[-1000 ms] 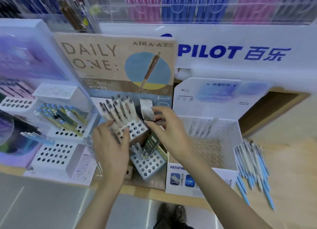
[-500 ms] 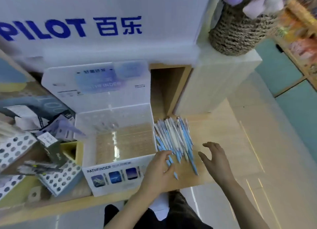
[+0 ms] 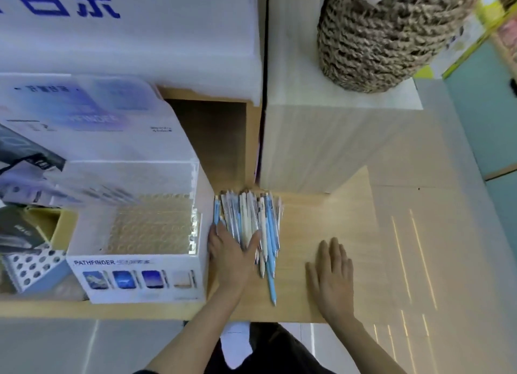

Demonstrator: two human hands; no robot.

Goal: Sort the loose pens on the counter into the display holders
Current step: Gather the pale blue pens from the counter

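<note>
Blue and white pens [image 3: 249, 222] lie bunched at the frame's centre on the wooden counter [image 3: 335, 222], just beside the white display box [image 3: 137, 278]. Our left hand [image 3: 232, 257] rests on the bunch's lower end, fingers spread, gripping nothing. Our right hand [image 3: 331, 275] lies flat and splayed on bare wood, apart from the pens. Right of them the counter stays open to its front edge. A woven basket [image 3: 386, 38] sits upper right.

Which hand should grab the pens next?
Probably the left hand: it already rests on the pile of pens, right beside the Pathfinder holder. The right hand lies flat on bare counter.
</note>
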